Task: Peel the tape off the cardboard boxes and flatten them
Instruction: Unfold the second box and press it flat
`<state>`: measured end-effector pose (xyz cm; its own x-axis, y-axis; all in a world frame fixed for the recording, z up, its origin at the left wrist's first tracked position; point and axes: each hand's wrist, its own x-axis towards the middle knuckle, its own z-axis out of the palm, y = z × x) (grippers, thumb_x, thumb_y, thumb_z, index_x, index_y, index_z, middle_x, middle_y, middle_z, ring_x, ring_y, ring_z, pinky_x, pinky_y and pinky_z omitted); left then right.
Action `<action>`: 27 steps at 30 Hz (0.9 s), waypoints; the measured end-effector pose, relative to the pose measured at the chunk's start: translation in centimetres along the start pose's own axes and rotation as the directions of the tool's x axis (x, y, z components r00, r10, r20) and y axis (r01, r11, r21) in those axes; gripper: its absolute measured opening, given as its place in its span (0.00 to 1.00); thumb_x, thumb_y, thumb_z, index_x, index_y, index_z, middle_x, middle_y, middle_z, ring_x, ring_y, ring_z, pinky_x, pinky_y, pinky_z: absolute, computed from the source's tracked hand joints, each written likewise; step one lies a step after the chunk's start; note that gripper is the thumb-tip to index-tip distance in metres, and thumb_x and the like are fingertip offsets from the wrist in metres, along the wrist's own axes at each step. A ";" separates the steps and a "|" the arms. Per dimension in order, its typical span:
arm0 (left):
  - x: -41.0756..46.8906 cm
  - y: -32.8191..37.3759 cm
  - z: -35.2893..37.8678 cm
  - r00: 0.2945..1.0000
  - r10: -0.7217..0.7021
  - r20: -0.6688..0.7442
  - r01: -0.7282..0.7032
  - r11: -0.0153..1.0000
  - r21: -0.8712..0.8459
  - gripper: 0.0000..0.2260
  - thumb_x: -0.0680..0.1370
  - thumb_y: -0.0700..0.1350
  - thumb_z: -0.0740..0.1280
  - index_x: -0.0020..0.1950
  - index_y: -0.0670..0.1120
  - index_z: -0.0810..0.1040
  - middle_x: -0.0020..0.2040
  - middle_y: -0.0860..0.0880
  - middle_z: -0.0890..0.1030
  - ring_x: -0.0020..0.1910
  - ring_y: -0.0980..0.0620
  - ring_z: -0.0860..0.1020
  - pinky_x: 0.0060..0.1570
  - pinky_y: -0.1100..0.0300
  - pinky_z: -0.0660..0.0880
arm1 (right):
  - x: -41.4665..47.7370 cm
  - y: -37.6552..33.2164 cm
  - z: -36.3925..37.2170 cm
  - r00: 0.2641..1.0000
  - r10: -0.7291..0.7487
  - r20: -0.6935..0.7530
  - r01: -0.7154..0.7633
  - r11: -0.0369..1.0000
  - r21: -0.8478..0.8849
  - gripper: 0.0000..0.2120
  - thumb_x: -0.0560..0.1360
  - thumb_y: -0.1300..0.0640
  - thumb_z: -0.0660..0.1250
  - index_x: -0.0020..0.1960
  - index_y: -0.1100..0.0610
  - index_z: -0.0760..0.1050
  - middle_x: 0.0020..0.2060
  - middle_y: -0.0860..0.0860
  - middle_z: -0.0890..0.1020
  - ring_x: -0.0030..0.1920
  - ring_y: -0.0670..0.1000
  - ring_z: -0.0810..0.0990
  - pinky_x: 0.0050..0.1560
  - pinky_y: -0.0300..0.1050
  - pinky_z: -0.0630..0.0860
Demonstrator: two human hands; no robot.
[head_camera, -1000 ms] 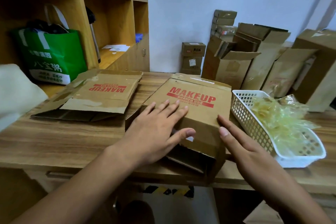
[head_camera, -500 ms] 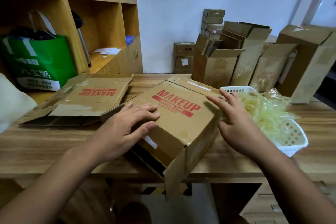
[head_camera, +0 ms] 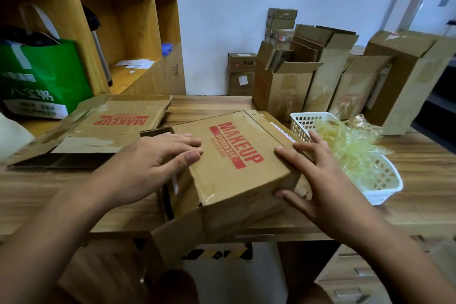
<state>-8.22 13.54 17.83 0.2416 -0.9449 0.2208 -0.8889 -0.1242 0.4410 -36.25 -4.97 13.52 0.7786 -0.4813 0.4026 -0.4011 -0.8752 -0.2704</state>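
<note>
A brown cardboard box (head_camera: 229, 175) printed with red MAKEUP lies on the wooden table (head_camera: 49, 192), its near end hanging over the front edge with a flap open on the left. My left hand (head_camera: 148, 163) presses flat on the box's top left edge with fingers straight. My right hand (head_camera: 320, 180) is spread against the near right corner, thumb on top and fingers on the side. Glossy tape remains along the near edge. A flattened MAKEUP box (head_camera: 118, 126) lies to the left.
A white plastic basket (head_camera: 380, 180) holding crumpled peeled tape (head_camera: 345, 140) sits right of the box. Several upright opened cartons (head_camera: 283, 89) stand at the back right. A green bag (head_camera: 42, 76) rests in the wooden shelf on the left.
The box has been turned clockwise, so its print now runs away from me. My right hand moved from the far right edge to the near right corner.
</note>
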 end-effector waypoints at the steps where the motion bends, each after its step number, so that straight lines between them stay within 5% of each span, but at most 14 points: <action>1: -0.1 0.4 -0.3 0.999 -0.019 0.035 0.017 0.999 0.045 0.30 0.72 0.78 0.47 0.67 0.70 0.73 0.67 0.76 0.68 0.72 0.71 0.61 0.74 0.53 0.64 | -0.3 -0.2 0.1 1.000 0.003 -0.026 -0.003 1.000 -0.004 0.35 0.71 0.34 0.65 0.76 0.43 0.67 0.72 0.54 0.68 0.82 0.56 0.50 0.77 0.61 0.60; 7: 0.2 2.2 -0.5 0.963 -0.107 0.248 0.020 0.944 0.330 0.45 0.63 0.83 0.35 0.78 0.67 0.50 0.77 0.71 0.48 0.74 0.72 0.44 0.76 0.61 0.44 | -2.2 -1.9 0.9 0.978 0.004 -0.209 -0.021 0.997 -0.080 0.32 0.70 0.33 0.67 0.70 0.47 0.75 0.59 0.54 0.71 0.67 0.58 0.70 0.64 0.52 0.72; 11: 0.8 2.6 -0.5 0.938 -0.163 0.305 0.017 0.902 0.431 0.49 0.62 0.84 0.35 0.79 0.64 0.40 0.74 0.67 0.37 0.70 0.70 0.36 0.70 0.63 0.35 | -3.1 -3.1 1.3 0.955 -0.005 -0.298 -0.017 0.997 -0.070 0.27 0.75 0.33 0.65 0.68 0.48 0.77 0.54 0.50 0.70 0.56 0.54 0.72 0.54 0.48 0.73; 17: 1.9 3.3 0.2 0.965 -0.087 0.246 -0.018 0.918 0.396 0.32 0.74 0.73 0.42 0.78 0.68 0.45 0.78 0.66 0.44 0.72 0.69 0.39 0.73 0.61 0.37 | -3.5 -3.0 1.0 0.947 -0.032 -0.319 0.059 0.995 0.077 0.21 0.80 0.42 0.60 0.66 0.51 0.80 0.54 0.48 0.72 0.59 0.51 0.73 0.60 0.46 0.71; 20: 1.3 4.2 1.1 0.998 0.024 0.065 -0.048 0.915 0.400 0.23 0.79 0.63 0.48 0.76 0.68 0.58 0.77 0.64 0.60 0.77 0.61 0.55 0.77 0.57 0.53 | -3.6 -2.9 1.2 0.953 -0.047 -0.298 0.084 0.990 0.112 0.21 0.80 0.44 0.60 0.67 0.51 0.80 0.57 0.48 0.73 0.62 0.50 0.74 0.60 0.49 0.75; 23: 0.1 5.4 2.3 0.978 0.173 -0.114 -0.122 0.926 0.357 0.20 0.80 0.57 0.53 0.71 0.61 0.72 0.68 0.57 0.76 0.67 0.54 0.76 0.67 0.55 0.71 | -3.5 -3.0 1.1 0.952 -0.067 -0.299 0.116 0.982 0.148 0.19 0.80 0.45 0.61 0.66 0.52 0.80 0.57 0.46 0.72 0.61 0.51 0.76 0.57 0.51 0.77; 25: -0.5 5.7 3.1 0.979 0.181 -0.091 -0.143 0.937 0.320 0.23 0.81 0.64 0.47 0.73 0.63 0.69 0.71 0.59 0.73 0.70 0.59 0.72 0.69 0.55 0.70 | -3.5 -2.9 0.9 0.952 -0.075 -0.297 0.133 0.975 0.179 0.19 0.80 0.45 0.62 0.65 0.51 0.80 0.58 0.45 0.72 0.61 0.52 0.76 0.57 0.50 0.76; 27: -0.7 5.4 4.0 0.989 0.148 0.027 -0.148 0.933 0.329 0.26 0.78 0.71 0.37 0.76 0.72 0.53 0.77 0.65 0.57 0.77 0.64 0.55 0.75 0.60 0.50 | -3.4 -2.6 0.6 0.957 -0.065 -0.281 0.137 0.959 0.247 0.20 0.79 0.44 0.62 0.66 0.51 0.80 0.61 0.45 0.73 0.65 0.53 0.75 0.61 0.48 0.75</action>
<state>-14.71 12.30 16.56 0.0971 -0.9607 0.2601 -0.9929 -0.0753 0.0925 -37.59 -0.99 12.33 0.6358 -0.4178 0.6490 -0.1587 -0.8936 -0.4198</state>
